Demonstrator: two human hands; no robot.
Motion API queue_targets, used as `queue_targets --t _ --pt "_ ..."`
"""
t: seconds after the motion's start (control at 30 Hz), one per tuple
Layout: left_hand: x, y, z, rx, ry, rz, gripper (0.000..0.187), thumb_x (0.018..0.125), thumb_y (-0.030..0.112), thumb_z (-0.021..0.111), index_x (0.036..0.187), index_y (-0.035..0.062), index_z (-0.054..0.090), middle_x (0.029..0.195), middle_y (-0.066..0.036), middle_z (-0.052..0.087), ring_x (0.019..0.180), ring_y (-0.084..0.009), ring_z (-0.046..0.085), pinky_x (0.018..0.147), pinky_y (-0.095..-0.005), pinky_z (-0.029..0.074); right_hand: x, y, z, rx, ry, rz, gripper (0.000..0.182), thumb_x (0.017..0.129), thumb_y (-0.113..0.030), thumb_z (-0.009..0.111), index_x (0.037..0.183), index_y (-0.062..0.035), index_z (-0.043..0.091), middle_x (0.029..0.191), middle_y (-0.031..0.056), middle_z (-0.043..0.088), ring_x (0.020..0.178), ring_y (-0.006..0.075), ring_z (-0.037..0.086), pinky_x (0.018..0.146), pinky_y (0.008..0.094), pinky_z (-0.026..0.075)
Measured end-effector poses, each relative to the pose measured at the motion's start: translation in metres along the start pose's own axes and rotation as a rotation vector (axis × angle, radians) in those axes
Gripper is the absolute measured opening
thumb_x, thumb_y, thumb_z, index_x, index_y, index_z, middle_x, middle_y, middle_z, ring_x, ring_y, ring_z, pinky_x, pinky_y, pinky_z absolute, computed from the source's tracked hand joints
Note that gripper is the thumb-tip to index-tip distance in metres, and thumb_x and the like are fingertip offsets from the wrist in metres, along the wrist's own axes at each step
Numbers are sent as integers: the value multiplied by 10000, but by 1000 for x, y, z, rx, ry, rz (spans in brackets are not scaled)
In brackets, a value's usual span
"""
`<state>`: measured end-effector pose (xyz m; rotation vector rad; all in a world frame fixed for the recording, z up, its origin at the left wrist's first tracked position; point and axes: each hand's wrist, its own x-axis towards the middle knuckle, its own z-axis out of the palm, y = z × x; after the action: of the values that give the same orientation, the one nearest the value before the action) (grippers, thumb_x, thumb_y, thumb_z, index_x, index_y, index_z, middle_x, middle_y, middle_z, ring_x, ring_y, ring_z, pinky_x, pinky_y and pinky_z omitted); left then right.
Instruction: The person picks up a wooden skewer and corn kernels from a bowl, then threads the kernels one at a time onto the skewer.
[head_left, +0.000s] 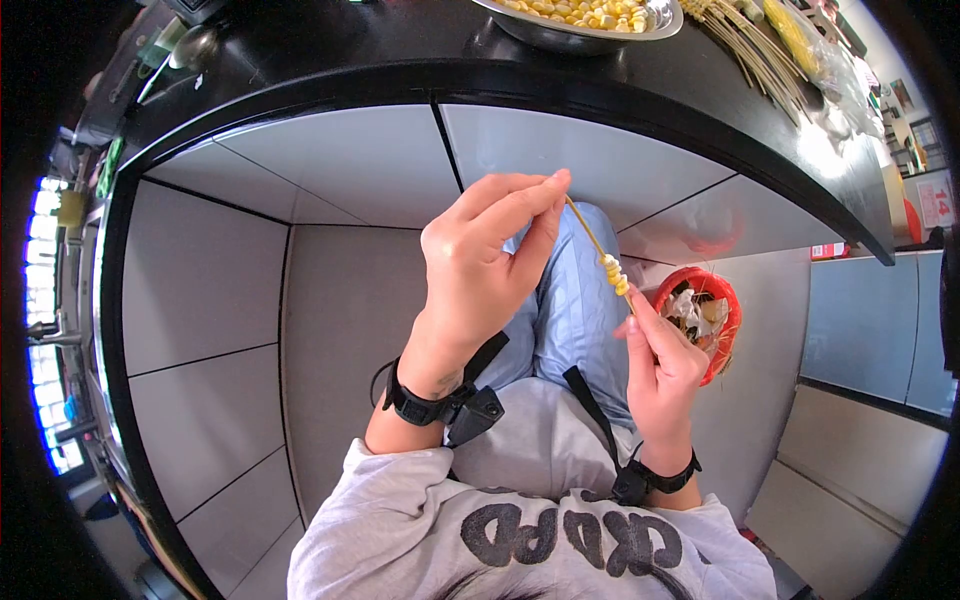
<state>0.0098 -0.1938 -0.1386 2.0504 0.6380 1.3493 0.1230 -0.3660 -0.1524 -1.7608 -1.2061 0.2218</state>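
A thin bamboo skewer (586, 225) slants between my two hands, above my lap. Several yellow corn kernels (614, 274) are threaded close together on its lower part. My left hand (490, 240) is closed, with thumb and fingertips pinched at the skewer's upper end; whether a kernel is also between them is hidden. Just below the kernels, my right hand (665, 360) pinches the lower end between thumb and fingers. On the dark counter ahead stands a metal bowl (560, 36) holding loose corn kernels (590, 14).
A bundle of loose skewers (750, 50) lies at the counter's right, beside a clear plastic bag (840, 80) and something long and yellow (788, 30). A red bin (737, 325) with scraps stands on the floor to my right. The black counter edge (350, 90) curves ahead of my knees.
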Motion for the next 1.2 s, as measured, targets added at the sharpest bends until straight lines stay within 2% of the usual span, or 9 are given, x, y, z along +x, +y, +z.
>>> queue_targets --t 0.4,0.5,0.67,0.77,0.87,0.97,1.03,1.1,1.2 --pt "-2 -2 -3 46 -135 15 229 788 -66 696 990 26 753 887 -118 728 766 -169 707 649 -255 548 -2 0 -2 -43 -19 20 324 880 55 619 1197 3 664 706 151 629 599 157 616 574 260 471" --pt "-10 6 0 -114 -357 -69 251 795 -75 671 1013 27 742 932 -153 723 791 -216 717 683 -292 555 0 0 0 -51 -8 17 320 883 53 615 1196 2 664 711 150 632 608 157 624 578 263 476" --pt "-16 10 5 -148 -391 -116 270 805 -82 647 1046 10 725 989 -169 726 836 -197 726 701 -294 563 -1 4 1 -5 11 66 293 901 38 603 1186 9 664 728 142 647 626 149 632 594 262 485" --pt "5 8 -4 -88 -221 -138 379 828 -77 628 1196 7 658 999 -119 733 852 -134 703 736 -271 570 0 2 -1 3 23 87 268 919 19 596 1178 19 662 737 119 658 638 126 625 601 246 482" --pt "53 -7 -13 20 99 229 371 802 -42 634 1156 58 684 879 -100 723 697 -157 695 690 -256 550 2 1 -2 33 30 132 235 932 2 591 1155 32 660 742 98 660 645 101 612 602 233 477" --pt "110 -3 -30 297 68 439 281 899 0 630 1173 34 676 982 -79 719 838 -99 675 795 -220 525 1 1 -2 52 32 133 209 934 -11 595 1127 40 657 744 85 658 648 87 603 602 223 471" --pt "146 -1 -29 305 -75 452 270 762 46 608 994 -49 708 940 -233 700 886 -315 691 799 -343 530 0 1 -3 56 17 164 190 931 -22 601 1102 42 655 751 91 666 644 94 606 604 228 473" --pt "185 -23 -28 430 -519 134 323 761 53 613 1061 -29 700 1013 -214 702 974 -293 678 843 -333 521 -2 3 -3 47 29 137 191 927 -21 599 1099 41 656 754 96 669 639 102 610 602 232 474" --pt "222 -48 -13 528 -775 131 336 741 89 662 1059 -4 711 987 -188 717 931 -257 693 822 -330 533 -2 -2 -7 28 30 136 195 921 -15 592 1097 39 657 760 107 676 635 118 621 599 243 479"
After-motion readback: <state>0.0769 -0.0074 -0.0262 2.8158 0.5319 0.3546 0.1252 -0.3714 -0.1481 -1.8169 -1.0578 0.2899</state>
